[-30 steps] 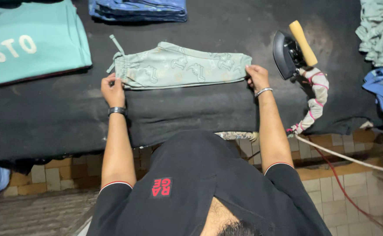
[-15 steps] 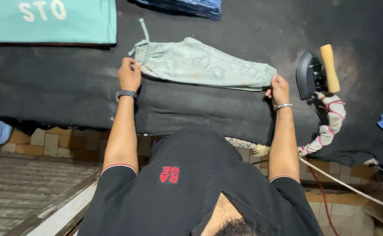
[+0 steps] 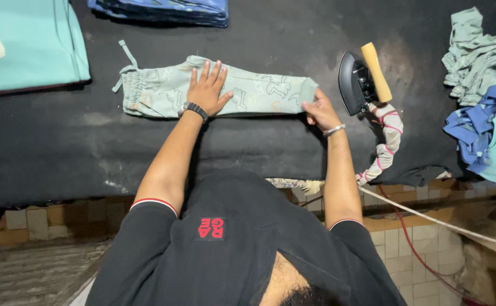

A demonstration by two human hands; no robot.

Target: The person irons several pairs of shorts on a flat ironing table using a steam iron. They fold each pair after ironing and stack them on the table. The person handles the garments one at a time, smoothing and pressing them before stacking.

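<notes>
Pale-green folded trousers (image 3: 214, 90) lie mid-bench (image 3: 61, 153); the left hand (image 3: 207, 90) presses flat, fingers spread, hiding the middle, while the right hand (image 3: 319, 111) pinches the right end beside the iron (image 3: 356, 82).

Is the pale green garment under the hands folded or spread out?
Folded: the pale green garment lies as one narrow strip, left hand flat on it, right hand at its end.

You've got one head cam only, looking steeply down over your own chest at the bench (image 3: 61, 153), close in, both hands in frame.
</notes>
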